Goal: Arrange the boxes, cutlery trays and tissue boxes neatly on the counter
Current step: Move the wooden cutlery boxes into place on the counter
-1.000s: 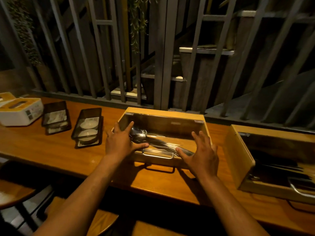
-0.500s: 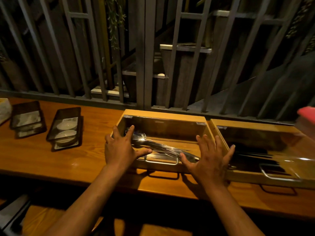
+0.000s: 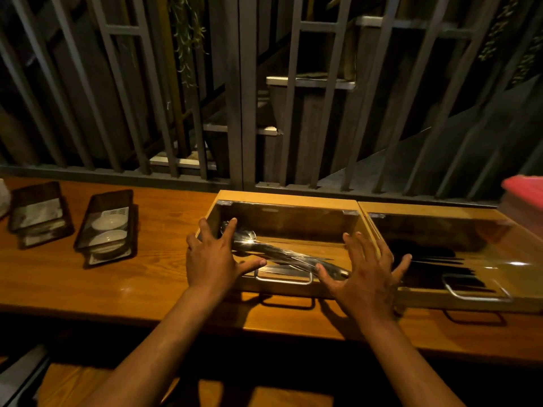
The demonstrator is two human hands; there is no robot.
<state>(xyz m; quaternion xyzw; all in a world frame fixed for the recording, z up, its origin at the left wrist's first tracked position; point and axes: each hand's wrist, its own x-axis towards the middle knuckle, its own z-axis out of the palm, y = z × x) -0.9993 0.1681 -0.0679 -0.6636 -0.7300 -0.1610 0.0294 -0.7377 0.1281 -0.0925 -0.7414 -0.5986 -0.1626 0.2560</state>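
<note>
Under the spread left hand [image 3: 216,259] and right hand [image 3: 367,274], the cutlery box [image 3: 288,198] is pale matt wood with a glossy clear lid and a brushed metal handle [image 3: 283,279]. Polished metal spoons [image 3: 264,248] gleam between the hands. The counter [image 3: 117,280] below is varnished wood, shiny.

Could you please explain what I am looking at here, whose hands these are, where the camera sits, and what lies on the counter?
There is no machine: a person wears one camera on the head, looking forward and down. The left hand and right hand lie spread and open on a wooden cutlery box, gripping nothing. Through its clear lid you see metal spoons. A second wooden box stands close against its right side. Further left on the wooden counter lie two dark trays with small white dishes. Behind the counter runs a grey railing.
</note>
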